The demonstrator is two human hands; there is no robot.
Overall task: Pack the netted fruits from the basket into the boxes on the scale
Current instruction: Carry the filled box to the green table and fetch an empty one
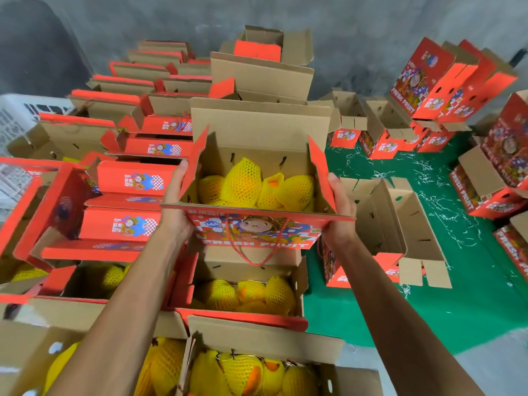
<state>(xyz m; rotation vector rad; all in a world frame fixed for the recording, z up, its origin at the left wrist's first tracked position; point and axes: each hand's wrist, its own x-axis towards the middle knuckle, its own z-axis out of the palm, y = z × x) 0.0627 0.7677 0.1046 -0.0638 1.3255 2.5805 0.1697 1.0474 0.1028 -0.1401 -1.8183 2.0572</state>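
Observation:
I hold up a red printed cardboard box point(257, 232) with open flaps in the middle of the view. Inside it lie several fruits in yellow foam netting point(243, 184). My left hand point(175, 207) grips the box's left side, thumb over the rim. My right hand point(341, 212) grips its right side. Below it stands another open box point(243, 318) filled with netted fruit point(251, 292). No scale or basket can be made out.
Rows of open red boxes point(128, 178) stand stacked at left and behind. Nearer me are more boxes of netted fruit point(237, 372). Empty open boxes point(400, 232) and printed boxes point(445, 81) sit on a green mat point(457, 295) strewn with white shreds, at right.

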